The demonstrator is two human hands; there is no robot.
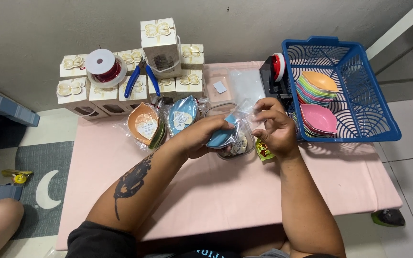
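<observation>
My left hand (201, 136) grips a blue leaf-shaped dish (222, 136) that is partly inside a clear plastic bag (242, 119). My right hand (274, 128) pinches the bag's open edge just right of the dish. Both hands hover over the pink table (216, 191), above a small clear container (237, 147) of small pieces. An orange wrapped dish (144, 125) and a blue wrapped dish (182, 116) lie to the left of my hands.
A blue plastic basket (364, 95) at the right holds stacks of coloured leaf dishes (317, 86). White gift boxes (158, 43) are piled at the back with a red ribbon spool (103, 67), blue pliers (142, 76) and a tape dispenser (274, 71).
</observation>
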